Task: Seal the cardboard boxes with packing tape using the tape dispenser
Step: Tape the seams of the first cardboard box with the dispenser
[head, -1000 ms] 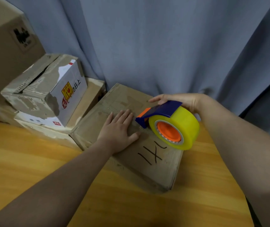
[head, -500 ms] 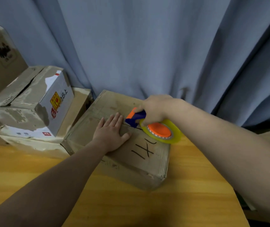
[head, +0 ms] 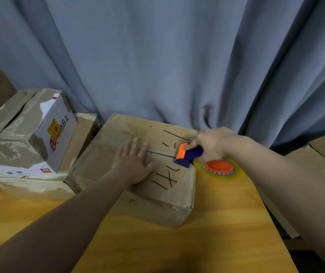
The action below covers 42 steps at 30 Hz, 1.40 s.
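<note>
item: cardboard box (head: 138,133) on wooden table (head: 216,223), left hand (head: 132,164) flat with fingers spread on its lid, right hand (head: 215,146) gripping tape dispenser (head: 189,156) at the seam's right end (likely risk: a skewed pull wrinkles the tape).

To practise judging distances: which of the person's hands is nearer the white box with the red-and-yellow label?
Left. The left hand lies flat on the brown box, right of the white box. The right hand grips the tape dispenser at the brown box's right edge, farther off.

Bare left hand (head: 132,164), bare right hand (head: 215,143)
</note>
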{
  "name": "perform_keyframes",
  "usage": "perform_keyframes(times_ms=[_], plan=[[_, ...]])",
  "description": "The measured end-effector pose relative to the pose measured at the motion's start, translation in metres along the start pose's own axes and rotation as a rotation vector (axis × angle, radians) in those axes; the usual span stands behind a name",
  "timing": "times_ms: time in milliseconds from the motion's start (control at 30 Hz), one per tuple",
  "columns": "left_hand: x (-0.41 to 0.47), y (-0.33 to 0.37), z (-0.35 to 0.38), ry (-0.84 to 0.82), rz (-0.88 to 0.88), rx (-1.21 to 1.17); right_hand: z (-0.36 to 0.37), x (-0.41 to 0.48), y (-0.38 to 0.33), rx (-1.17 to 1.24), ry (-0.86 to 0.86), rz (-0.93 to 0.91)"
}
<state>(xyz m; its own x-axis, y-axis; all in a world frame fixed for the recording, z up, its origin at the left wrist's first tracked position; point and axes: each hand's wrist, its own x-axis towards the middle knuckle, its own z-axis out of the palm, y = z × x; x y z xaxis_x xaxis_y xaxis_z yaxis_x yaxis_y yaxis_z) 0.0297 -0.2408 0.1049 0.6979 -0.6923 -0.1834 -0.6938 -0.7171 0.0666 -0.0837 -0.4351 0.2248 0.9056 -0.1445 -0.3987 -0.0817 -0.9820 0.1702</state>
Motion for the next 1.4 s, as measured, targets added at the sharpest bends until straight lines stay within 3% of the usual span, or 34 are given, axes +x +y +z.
perform_keyframes(times_ms=[100, 167, 333, 433, 567, 733, 900, 1167, 1400], plan=[[-0.003, 0.035, 0.006, 0.000, 0.183, -0.056, 0.000, 0.004, 0.004, 0.049, -0.020, 0.025], [0.000, 0.016, 0.001, 0.011, 0.215, -0.061, 0.000, 0.007, 0.002, 0.071, -0.021, 0.041], [0.007, -0.082, -0.013, 0.010, -0.168, -0.020, 0.004, 0.009, 0.005, 0.135, -0.009, 0.080], [0.012, -0.052, -0.010, 0.000, -0.175, -0.045, 0.007, 0.008, 0.006, 0.130, 0.003, 0.081], [0.003, 0.025, 0.002, 0.011, 0.125, -0.051, 0.007, 0.004, 0.010, 0.153, -0.010, 0.075], [0.003, 0.033, 0.008, 0.082, 0.167, -0.057, 0.010, 0.012, 0.026, 0.355, -0.073, 0.107], [0.000, 0.041, 0.010, 0.098, 0.120, -0.081, 0.014, 0.029, 0.053, 0.774, -0.300, 0.225], [-0.005, 0.045, 0.017, 0.172, 0.069, -0.085, 0.018, 0.066, 0.066, 0.820, -0.453, 0.252], [-0.005, 0.046, 0.022, 0.212, 0.027, -0.124, 0.021, 0.063, 0.066, 0.842, -0.446, 0.158]])
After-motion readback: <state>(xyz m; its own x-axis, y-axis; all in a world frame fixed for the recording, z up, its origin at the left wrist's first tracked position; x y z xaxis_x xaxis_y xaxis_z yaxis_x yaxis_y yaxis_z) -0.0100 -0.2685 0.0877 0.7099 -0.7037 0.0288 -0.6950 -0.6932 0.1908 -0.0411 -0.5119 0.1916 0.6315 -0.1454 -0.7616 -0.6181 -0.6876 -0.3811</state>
